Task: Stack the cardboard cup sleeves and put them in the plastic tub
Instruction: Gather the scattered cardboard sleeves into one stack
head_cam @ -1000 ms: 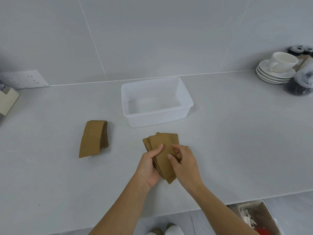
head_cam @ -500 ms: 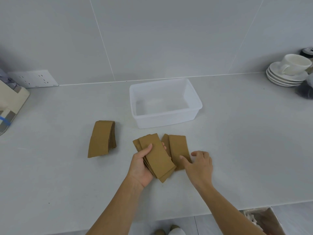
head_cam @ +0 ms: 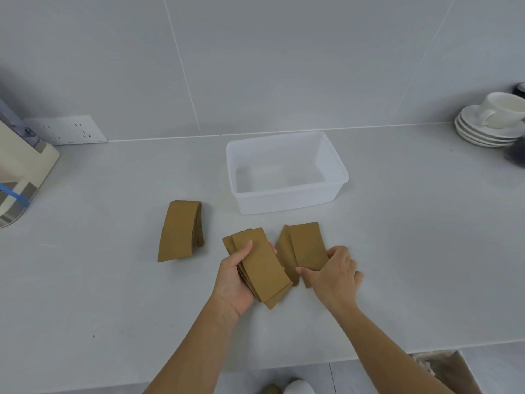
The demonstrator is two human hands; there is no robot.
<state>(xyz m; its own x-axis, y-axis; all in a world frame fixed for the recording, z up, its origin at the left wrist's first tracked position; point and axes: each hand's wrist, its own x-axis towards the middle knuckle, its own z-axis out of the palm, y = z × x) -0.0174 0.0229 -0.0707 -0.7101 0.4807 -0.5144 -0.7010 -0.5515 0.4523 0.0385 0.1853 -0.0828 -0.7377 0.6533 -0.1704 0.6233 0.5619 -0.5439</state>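
Grey counter [head_cam: 113, 294], grey tiled wall behind. Around the work area: a socket plate [head_cam: 69, 134] on the wall at far left, a cream appliance [head_cam: 20, 172] at the left edge, and at far right one white cup [head_cam: 501, 109] on a stack of saucers [head_cam: 483, 135], four as far as I can count. Below the counter edge at lower right, part of a cardboard box [head_cam: 451, 371]. One tub [head_cam: 287, 194], clear plastic, open and with nothing in it, sits mid-counter; nothing lies between it and the sleeves. Sleeves are in three groups: a left stack [head_cam: 179, 231] lying alone on the counter, well apart from the hands; a middle stack [head_cam: 262, 265] in the left hand [head_cam: 234, 282]; and right sleeves [head_cam: 306, 248], two visible, overlapped, lying just in front of the tub. Count per stack cannot be read. Left hand is curled narrowly round the middle stack, thumb on top, fingertips showing at the far edge; the stack is fanned and tilted. Right hand [head_cam: 333, 277] is spread fairly wide, thumb and fingers on the near end of the right sleeves, pressing or pinching, cannot tell which.
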